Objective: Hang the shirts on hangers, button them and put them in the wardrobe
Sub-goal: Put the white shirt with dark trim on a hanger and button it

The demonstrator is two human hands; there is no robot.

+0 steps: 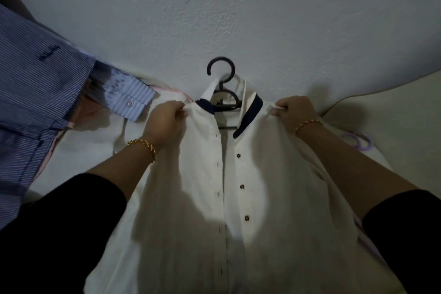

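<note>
A: Where is the white shirt [262,198]?

B: It fills the centre and lower middle of the frame. It lies front-up on a pale sheet [393,95] and is already on a dark hanger [220,67]. The hanger's round hook sticks out above the collar [248,117] against a rough, grainy white wall [214,7].

A: And the hands?

B: The left hand [164,119] is just left of the collar, with its fingers curled round a bunch of shoulder cloth. The right hand [294,110] is just right of the collar and pinches the other shoulder the same way. Each wrist has a gold chain bracelet [143,148], and the sleeves [71,210] are black.

A: Any writing?

B: There is a small dark stitched mark on the chest of the striped shirt [35,83] at the left edge, but it is too blurred to read.

A: What about materials?

B: The white shirt is a soft, creased weave. Its collar is white outside and navy inside. Three small dark round buttons [242,186] run down the right front, and a row of slit buttonholes runs down the left. The fronts lie open. The striped shirt has fine blue and white lines, and its cuff [133,100] carries one pale button. Lilac hangers [356,139] with curved hooks lie at centre right, beside the right forearm.
</note>
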